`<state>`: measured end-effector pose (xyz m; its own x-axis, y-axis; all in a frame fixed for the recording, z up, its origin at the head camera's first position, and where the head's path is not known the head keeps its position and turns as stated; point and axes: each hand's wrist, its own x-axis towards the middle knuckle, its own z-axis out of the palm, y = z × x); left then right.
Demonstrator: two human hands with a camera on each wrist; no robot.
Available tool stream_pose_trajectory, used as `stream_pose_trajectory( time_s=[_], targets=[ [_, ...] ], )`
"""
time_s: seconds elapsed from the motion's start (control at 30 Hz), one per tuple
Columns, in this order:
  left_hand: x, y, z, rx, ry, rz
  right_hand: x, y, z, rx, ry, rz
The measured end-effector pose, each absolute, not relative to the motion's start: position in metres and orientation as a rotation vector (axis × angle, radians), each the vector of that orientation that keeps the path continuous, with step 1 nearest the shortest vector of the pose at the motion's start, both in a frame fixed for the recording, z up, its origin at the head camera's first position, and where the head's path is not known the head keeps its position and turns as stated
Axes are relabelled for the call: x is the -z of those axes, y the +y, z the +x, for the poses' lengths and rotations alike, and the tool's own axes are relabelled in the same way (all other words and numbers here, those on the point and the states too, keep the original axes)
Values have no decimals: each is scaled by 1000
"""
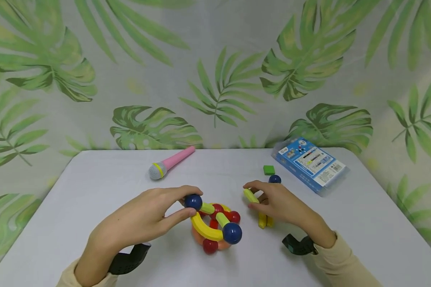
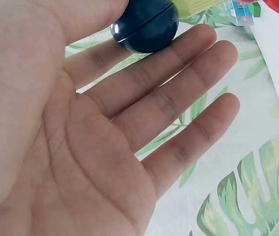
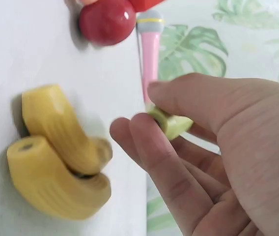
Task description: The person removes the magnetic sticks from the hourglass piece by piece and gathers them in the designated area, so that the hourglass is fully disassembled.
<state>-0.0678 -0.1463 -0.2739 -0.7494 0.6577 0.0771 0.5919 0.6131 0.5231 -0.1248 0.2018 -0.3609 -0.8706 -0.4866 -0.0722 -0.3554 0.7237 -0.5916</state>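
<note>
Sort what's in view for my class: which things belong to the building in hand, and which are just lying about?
Belonging, it seems:
ball-and-rod model, pinched by the left hand
light green rod, held by the right hand
dark blue ball beyond that hand
two yellow curved pieces, likely spare parts

Lying about:
pink toy microphone
small green block
blue package, perhaps the set's own

Balls (image 1: 232, 233) are showing glossy navy or glossy red, straight rods (image 1: 250, 195) are showing lime or red, and curved rods (image 1: 205, 230) are showing yellow or pale orange. Mic (image 1: 171, 161) is sporting a pink handle (image 1: 179, 157), yellow ring (image 1: 159, 170) and grey head (image 1: 154, 172), block (image 1: 269, 170) is showing plain green, and box (image 1: 310, 161) is carrying blue and white panels with small multicolour print. Backdrop (image 1: 222, 24) is running light and dark green leaf print over pale grey, while table (image 1: 115, 171) is looking plain white, sleeves (image 1: 344, 263) plain beige, wrist cameras (image 1: 129, 261) black.
</note>
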Motion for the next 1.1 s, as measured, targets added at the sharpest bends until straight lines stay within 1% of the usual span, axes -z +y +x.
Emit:
stream_pose_trajectory(
  time_s=[0.3,0.77,1.1],
  targets=[
    [273,-147,-68,-825,2705,1081,365,215,-133,952,2728,-598],
    [273,-146,-69,-830,2703,1089,354,250,-143,902,2860,-644],
    [274,-148,-69,-834,2698,1078,344,267,-145,734,2931,-585]
  ],
)
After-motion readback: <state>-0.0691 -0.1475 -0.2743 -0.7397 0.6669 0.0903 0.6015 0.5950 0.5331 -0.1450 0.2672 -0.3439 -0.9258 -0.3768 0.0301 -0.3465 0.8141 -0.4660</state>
